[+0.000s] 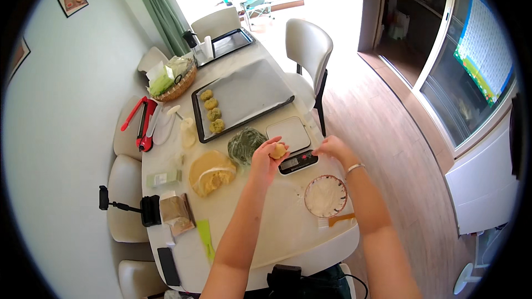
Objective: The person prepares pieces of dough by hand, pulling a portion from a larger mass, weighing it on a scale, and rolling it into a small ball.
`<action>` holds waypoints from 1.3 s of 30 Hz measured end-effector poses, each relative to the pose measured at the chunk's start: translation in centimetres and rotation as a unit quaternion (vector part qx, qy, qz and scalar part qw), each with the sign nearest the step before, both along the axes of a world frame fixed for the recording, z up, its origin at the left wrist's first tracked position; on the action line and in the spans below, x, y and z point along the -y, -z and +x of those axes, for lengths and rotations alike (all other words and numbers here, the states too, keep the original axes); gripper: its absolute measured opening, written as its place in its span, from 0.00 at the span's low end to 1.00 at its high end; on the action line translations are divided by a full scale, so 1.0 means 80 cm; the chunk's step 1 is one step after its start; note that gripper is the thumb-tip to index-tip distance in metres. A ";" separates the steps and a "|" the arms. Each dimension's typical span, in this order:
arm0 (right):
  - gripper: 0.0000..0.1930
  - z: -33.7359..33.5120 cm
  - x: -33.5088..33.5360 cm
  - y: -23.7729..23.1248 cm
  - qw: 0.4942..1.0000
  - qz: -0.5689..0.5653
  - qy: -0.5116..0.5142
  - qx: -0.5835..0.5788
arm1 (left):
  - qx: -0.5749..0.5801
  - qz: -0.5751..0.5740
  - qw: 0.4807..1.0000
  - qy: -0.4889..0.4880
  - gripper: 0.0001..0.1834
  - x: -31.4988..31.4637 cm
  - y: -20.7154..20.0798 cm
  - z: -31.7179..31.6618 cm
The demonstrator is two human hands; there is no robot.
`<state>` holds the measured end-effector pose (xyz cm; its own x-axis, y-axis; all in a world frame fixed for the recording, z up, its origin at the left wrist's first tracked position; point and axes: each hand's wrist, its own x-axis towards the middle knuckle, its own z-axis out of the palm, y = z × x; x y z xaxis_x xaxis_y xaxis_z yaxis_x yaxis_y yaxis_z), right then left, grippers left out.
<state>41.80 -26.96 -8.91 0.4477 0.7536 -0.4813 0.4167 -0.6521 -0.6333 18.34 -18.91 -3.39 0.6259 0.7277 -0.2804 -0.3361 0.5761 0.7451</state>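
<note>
Left hand holds yellow dough ball in cupped grasp; right hand, grip unclear, is just beside digital kitchen scale.

On the table, 4 dough balls lie in a row along the left side of a parchment-lined baking tray; another baking tray lies behind it, a wicker basket to its left; before it sit plastic-wrapped dough and, to the right, a kitchen scale; a dough mound lies left of the wrapped dough and nearer; before the scale stands a bowl, a pastry brush before that.
</note>
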 end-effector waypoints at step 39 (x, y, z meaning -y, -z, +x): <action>0.17 -0.102 0.001 -0.116 0.888 0.430 -0.141 0.078 | -0.048 0.288 0.949 0.121 0.24 -0.014 0.003 -0.003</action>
